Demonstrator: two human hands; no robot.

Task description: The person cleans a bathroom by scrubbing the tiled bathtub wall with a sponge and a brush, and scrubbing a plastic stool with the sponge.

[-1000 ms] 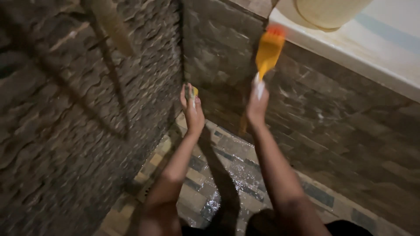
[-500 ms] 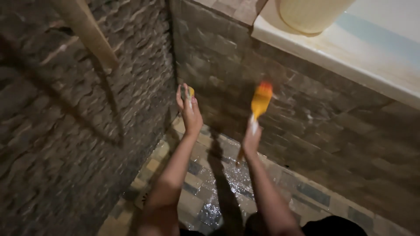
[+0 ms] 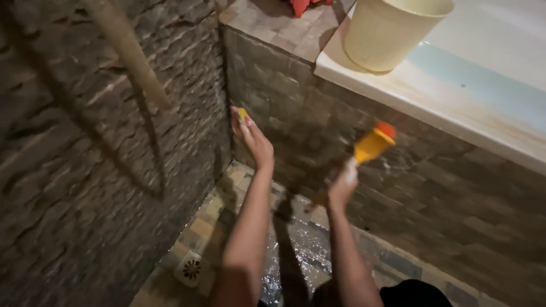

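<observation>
While I watch from the head camera, the small yellow sponge [image 3: 243, 115] sits at about ten o'clock from the middle of the view, pressed flat against the brown stone-tile wall [image 3: 296, 108] right in the inside corner. My left hand [image 3: 252, 138] covers most of it, fingers stretched long and laid over it with the palm toward the wall, so only the sponge's top edge peeks out above the fingertips. I judge that the flat, spread grip is there to push the sponge evenly onto the rough tile faces.

At three o'clock from that hand, apart from it, my right hand [image 3: 343, 185] is closed around the lower end of an orange-yellow bottle with a red cap [image 3: 373, 143]. The bottle tilts up and to the right, its red end toward the same wall, seemingly angled so its contents would land on the tiles; it is motion-blurred, so I cannot tell the nozzle's shape.

Below both forearms, at six o'clock, the mosaic floor [image 3: 301, 250] glistens wet, and a round floor drain [image 3: 191, 268] lies at seven o'clock near the rough stone side wall [image 3: 74, 187]. Up at one o'clock a cream plastic bucket [image 3: 387, 34] stands on the white ledge [image 3: 432, 108] capping the tiled wall, out of the way of the wet wall. A pale pole [image 3: 128, 51] slants across at eleven o'clock.
</observation>
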